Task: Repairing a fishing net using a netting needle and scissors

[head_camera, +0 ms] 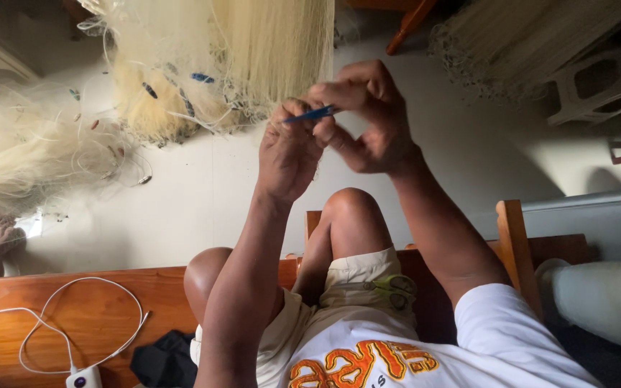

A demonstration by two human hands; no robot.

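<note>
My left hand [289, 151] and my right hand [366, 115] are raised together in front of me, above my bent knee. A thin blue netting needle [310, 113] is pinched between the fingers of my right hand, its tip reaching over my left hand's fingers. My left hand is closed on fine strands of the pale fishing net [253, 50] that hangs just beyond it. The net is cream-coloured with small dark and blue floats along its bunched lower edge.
More piled net [23, 151] lies on the pale floor at the left. A wooden bench [73, 309] carries a white cable and charger [84, 373]. A white plastic stool [598, 86] stands at upper right, a pale roll [598, 294] at lower right.
</note>
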